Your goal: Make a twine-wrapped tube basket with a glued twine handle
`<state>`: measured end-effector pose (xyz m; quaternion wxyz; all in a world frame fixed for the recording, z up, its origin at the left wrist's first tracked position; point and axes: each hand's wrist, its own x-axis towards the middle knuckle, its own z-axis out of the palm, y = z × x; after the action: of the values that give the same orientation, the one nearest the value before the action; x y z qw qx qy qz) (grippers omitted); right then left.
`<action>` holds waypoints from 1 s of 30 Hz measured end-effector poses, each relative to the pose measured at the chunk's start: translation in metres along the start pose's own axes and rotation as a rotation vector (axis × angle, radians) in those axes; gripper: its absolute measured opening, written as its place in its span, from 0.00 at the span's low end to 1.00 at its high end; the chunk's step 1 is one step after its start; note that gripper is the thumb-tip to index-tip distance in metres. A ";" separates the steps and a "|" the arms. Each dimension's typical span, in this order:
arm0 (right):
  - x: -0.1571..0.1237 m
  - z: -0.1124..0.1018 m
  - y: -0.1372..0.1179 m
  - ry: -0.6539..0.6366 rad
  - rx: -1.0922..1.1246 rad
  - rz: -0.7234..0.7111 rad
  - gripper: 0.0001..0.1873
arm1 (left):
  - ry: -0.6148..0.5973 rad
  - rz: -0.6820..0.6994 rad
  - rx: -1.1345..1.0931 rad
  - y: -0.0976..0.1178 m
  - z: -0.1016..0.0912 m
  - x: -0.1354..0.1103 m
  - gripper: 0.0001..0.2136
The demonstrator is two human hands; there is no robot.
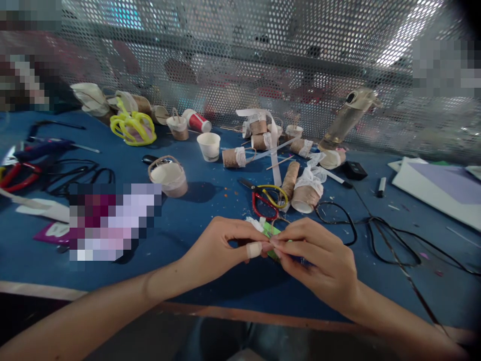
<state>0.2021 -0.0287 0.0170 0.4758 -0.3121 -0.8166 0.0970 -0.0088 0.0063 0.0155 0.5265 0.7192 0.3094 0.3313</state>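
My left hand (221, 248) and my right hand (319, 258) meet over the blue table (210, 210) near its front edge. Both pinch a small green piece with white lace (265, 228) between their fingertips. A white bandage wraps one finger of the left hand. Just beyond the hands lie red-and-yellow-handled scissors (268, 198). Much of the green piece is hidden by my fingers.
Several brown paper cups with lace trim (308, 193) and a handled cup (169, 176) stand behind. A white cup (209, 145), a yellow wire basket (133, 128), pliers (18, 173), black cables (376, 235) and a glue gun (347, 118) surround them. A perforated metal screen closes the back.
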 end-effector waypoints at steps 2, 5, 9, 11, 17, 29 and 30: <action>-0.001 -0.001 0.000 0.002 0.006 0.006 0.10 | 0.006 0.090 0.076 0.002 -0.001 -0.001 0.05; -0.002 -0.001 0.001 0.008 0.022 0.030 0.09 | 0.008 0.201 0.183 0.002 -0.002 -0.002 0.04; -0.004 0.000 0.002 -0.002 0.023 0.039 0.09 | 0.041 0.406 0.383 -0.005 -0.002 -0.003 0.04; -0.004 0.000 0.002 -0.010 0.023 0.048 0.08 | 0.079 0.507 0.480 -0.009 -0.002 -0.003 0.04; -0.006 0.001 0.001 -0.014 0.027 0.111 0.08 | 0.069 0.554 0.567 -0.011 -0.002 -0.001 0.05; -0.007 0.003 0.002 -0.041 0.038 0.118 0.08 | -0.034 0.514 0.585 -0.014 -0.007 0.002 0.07; -0.007 0.003 0.002 -0.042 0.033 0.115 0.08 | -0.041 0.518 0.580 -0.014 -0.008 0.003 0.08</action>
<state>0.2029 -0.0308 0.0098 0.4574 -0.3485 -0.8053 0.1440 -0.0147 0.0167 0.0040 0.2062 0.8991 0.1875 0.3376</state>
